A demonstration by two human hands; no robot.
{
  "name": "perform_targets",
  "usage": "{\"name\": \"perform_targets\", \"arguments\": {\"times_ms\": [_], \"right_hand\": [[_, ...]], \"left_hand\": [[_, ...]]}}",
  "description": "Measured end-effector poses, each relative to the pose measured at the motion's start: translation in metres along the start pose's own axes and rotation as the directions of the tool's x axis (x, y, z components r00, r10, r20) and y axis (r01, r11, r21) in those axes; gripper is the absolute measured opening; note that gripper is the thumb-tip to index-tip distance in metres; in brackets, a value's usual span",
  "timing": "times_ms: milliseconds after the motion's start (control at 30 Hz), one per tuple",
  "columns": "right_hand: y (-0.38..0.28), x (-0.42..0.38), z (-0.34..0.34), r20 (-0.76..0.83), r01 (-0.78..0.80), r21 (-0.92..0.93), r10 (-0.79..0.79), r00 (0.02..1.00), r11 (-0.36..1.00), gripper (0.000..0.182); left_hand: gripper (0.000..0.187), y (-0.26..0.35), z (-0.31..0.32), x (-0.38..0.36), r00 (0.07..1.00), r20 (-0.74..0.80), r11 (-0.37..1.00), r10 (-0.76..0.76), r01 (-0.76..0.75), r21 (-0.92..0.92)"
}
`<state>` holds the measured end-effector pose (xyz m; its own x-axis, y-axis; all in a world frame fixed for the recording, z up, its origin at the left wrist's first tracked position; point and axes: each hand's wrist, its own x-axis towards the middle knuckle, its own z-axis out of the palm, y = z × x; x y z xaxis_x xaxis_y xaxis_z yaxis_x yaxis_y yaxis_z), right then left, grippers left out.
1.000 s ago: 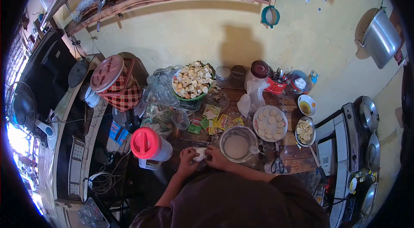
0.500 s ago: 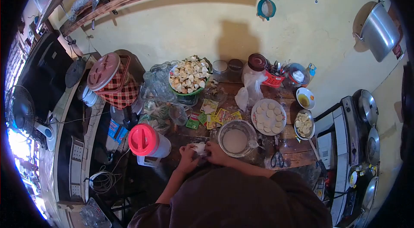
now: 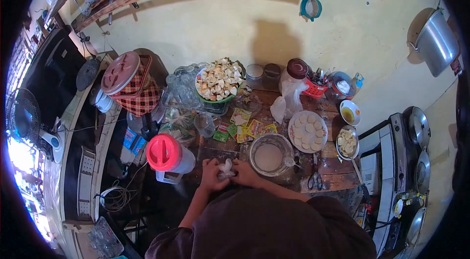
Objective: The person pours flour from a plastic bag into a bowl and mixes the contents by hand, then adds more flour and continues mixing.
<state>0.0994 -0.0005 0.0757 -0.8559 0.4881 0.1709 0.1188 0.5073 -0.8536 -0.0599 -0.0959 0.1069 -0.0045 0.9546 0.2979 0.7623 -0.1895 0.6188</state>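
A small translucent plastic bag (image 3: pixel 225 169) is held between my two hands at the table's near edge. My left hand (image 3: pixel 212 175) pinches its left side, and my right hand (image 3: pixel 243 173) grips its right side. Just right of my right hand stands a bowl (image 3: pixel 269 156) of pale, whitish mixture with a spoon or scoop at its rim. Beyond my hands lie green and yellow sachets (image 3: pixel 243 131). To the left is a pitcher with a red lid (image 3: pixel 164 153).
A plate of flat dough rounds (image 3: pixel 307 132), scissors (image 3: pixel 315 180) and a pan of pale slices (image 3: pixel 347 142) are on the right. A heaped bowl (image 3: pixel 219 81) stands at the back beside glasses (image 3: pixel 182 93). The stove (image 3: pixel 400 146) is far right.
The plastic bag now stands up more between my hands, its top gathered. My left hand has shifted slightly. The whole view has moved a little.
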Motion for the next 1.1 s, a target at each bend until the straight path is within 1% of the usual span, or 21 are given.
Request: {"name": "perform_targets", "arguments": {"times_ms": [100, 200, 233, 300, 333, 367, 400, 467, 500, 567, 600, 633, 667, 700, 733, 767, 800, 867, 1000, 1067, 1100], "right_hand": [[-0.007, -0.002, -0.004, -0.009, -0.018, -0.051, 0.017, 1.0, 0.999, 0.025], [-0.018, -0.002, -0.016, 0.006, -0.034, -0.024, 0.034, 0.999, 0.999, 0.031], [-0.025, -0.002, -0.025, 0.015, -0.035, -0.06, 0.036, 0.999, 0.998, 0.032], [-0.025, 0.0, -0.028, 0.029, -0.038, -0.094, 0.041, 0.999, 0.995, 0.032], [-0.02, 0.001, -0.026, 0.001, 0.09, -0.088, -0.09, 0.996, 0.992, 0.032], [-0.017, 0.003, -0.026, -0.027, 0.218, -0.087, -0.221, 0.975, 0.972, 0.032], [-0.019, 0.004, -0.028, -0.023, 0.22, -0.087, -0.222, 0.975, 0.972, 0.032], [-0.025, 0.007, -0.029, 0.085, 0.069, 0.129, -0.08, 0.993, 0.989, 0.029], [-0.024, 0.006, -0.027, 0.09, 0.07, 0.13, -0.082, 0.993, 0.989, 0.029], [-0.017, 0.002, -0.02, 0.186, -0.26, 0.3, 0.211, 0.96, 0.918, 0.028], [-0.013, 0.002, -0.016, 0.192, -0.263, 0.301, 0.212, 0.958, 0.917, 0.028], [-0.009, 0.003, -0.012, 0.221, -0.31, 0.42, 0.236, 0.946, 0.853, 0.029], [-0.006, 0.002, -0.008, 0.252, -0.355, 0.528, 0.257, 0.933, 0.772, 0.03], [-0.009, 0.003, -0.01, 0.256, -0.359, 0.527, 0.259, 0.931, 0.77, 0.03], [-0.011, 0.005, -0.012, 0.211, -0.274, 0.402, 0.203, 0.956, 0.874, 0.032], [-0.013, 0.007, -0.015, 0.176, -0.181, 0.262, 0.137, 0.975, 0.948, 0.034], [-0.015, 0.008, -0.016, 0.181, -0.185, 0.265, 0.139, 0.974, 0.946, 0.034], [-0.018, 0.009, -0.017, 0.118, -0.023, 0.001, 0.022, 0.993, 1.0, 0.034], [-0.028, 0.008, -0.022, 0.077, 0.053, -0.085, -0.046, 0.996, 0.995, 0.031], [-0.03, 0.006, -0.023, 0.115, -0.04, -0.27, 0.073, 0.991, 0.962, 0.029], [-0.031, 0.005, -0.024, 0.115, -0.04, -0.268, 0.073, 0.991, 0.963, 0.029]], "left_hand": [[0.039, -0.002, 0.003, 0.001, 1.0, -0.025, 0.999, -0.015, 0.013, -0.052], [0.039, 0.007, -0.01, 0.006, 0.998, 0.003, 0.998, -0.058, 0.058, -0.013], [0.039, 0.003, -0.008, 0.007, 0.998, 0.007, 0.998, -0.057, 0.057, -0.01], [0.042, -0.001, -0.002, 0.003, 0.992, -0.121, 0.991, -0.028, 0.011, -0.135], [0.042, -0.001, 0.0, 0.002, 0.992, -0.121, 0.99, -0.03, 0.013, -0.137], [0.045, -0.002, 0.001, 0.001, 0.986, -0.155, 0.981, -0.068, 0.038, -0.19], [0.048, -0.001, 0.001, 0.002, 0.976, -0.188, 0.968, -0.107, 0.059, -0.242], [0.05, -0.001, 0.001, 0.003, 0.976, -0.18, 0.959, -0.126, 0.073, -0.275], [0.052, -0.001, 0.0, 0.002, 0.975, -0.167, 0.947, -0.144, 0.087, -0.308], [0.053, -0.006, 0.002, 0.0, 0.974, -0.173, 0.947, -0.147, 0.088, -0.308], [0.053, -0.009, 0.004, -0.001, 0.974, -0.176, 0.947, -0.143, 0.083, -0.31], [0.053, -0.012, 0.006, -0.002, 0.973, -0.176, 0.946, -0.149, 0.089, -0.311], [0.053, -0.015, 0.008, -0.003, 0.975, -0.191, 0.961, -0.111, 0.057, -0.272], [0.053, -0.018, 0.01, -0.003, 0.976, -0.205, 0.973, -0.073, 0.024, -0.231], [0.053, -0.022, 0.01, -0.004, 0.976, -0.204, 0.972, -0.078, 0.029, -0.234], [0.053, -0.028, 0.009, -0.005, 0.98, -0.194, 0.987, -0.047, 0.016, -0.158], [0.053, -0.027, 0.005, -0.003, 0.984, -0.18, 0.997, -0.017, 0.002, -0.081], [0.052, -0.023, -0.001, 0.0, 0.985, -0.171, 0.999, -0.003, -0.006, -0.053], [0.045, -0.02, -0.007, 0.003, 0.982, -0.181, 0.998, 0.051, -0.045, 0.042], [0.043, -0.018, -0.009, 0.003, 0.979, -0.193, 0.996, 0.062, -0.05, 0.07], [0.041, -0.018, -0.009, 0.003, 0.976, -0.206, 0.994, 0.075, -0.056, 0.097]]}}
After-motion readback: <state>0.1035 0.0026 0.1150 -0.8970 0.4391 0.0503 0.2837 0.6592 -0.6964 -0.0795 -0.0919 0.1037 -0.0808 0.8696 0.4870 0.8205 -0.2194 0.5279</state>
